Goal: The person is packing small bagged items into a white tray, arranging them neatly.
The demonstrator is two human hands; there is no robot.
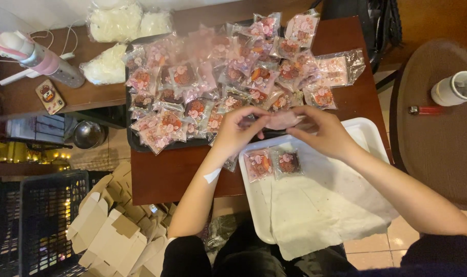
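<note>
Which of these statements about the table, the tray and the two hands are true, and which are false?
1. Both hands, left hand and right hand, hold one pink packet. True.
2. Two filled packets lie on the white tray. True.
3. The white tray is lined with blue cloth. False: white paper lines it.
4. The dark tray holds only one packet. False: many packets are heaped on it.
5. Folded cardboard boxes lie on the floor. True.
</note>
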